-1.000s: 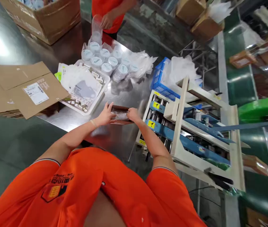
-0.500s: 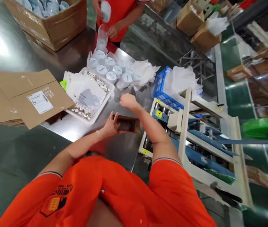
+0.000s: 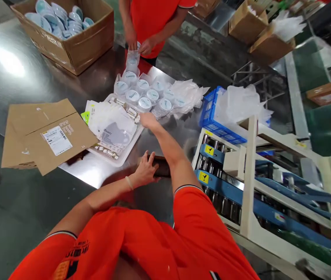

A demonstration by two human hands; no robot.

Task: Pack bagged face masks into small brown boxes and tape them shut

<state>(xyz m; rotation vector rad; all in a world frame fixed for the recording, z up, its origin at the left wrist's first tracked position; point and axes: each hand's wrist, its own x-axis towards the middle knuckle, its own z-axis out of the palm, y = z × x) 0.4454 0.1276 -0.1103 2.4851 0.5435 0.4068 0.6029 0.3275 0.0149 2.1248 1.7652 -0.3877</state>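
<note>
My left hand (image 3: pixel 146 169) grips the not-yet-closed cardboard box (image 3: pixel 163 167); my right hand (image 3: pixel 147 119), grasp hidden, is at the tray (image 3: pixel 120 160).

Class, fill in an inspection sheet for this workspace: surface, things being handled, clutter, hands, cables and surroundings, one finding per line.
Surface: shiny metal table, with bright glare.
Things handled: small brown box, its inside dark; white tray bearing printed packets and small labelled vials.
Clutter: flattened cardboard stack; bagged round-lidded tubs beyond the tray.
Hands: left hand touches the box's left end; right hand is at the tray's corner beside vials, its fingers' grip unclear.
Cables: nothing seen.
Surroundings: roller machine and blue crate at right; large carton and co-worker's hands beyond.
</note>
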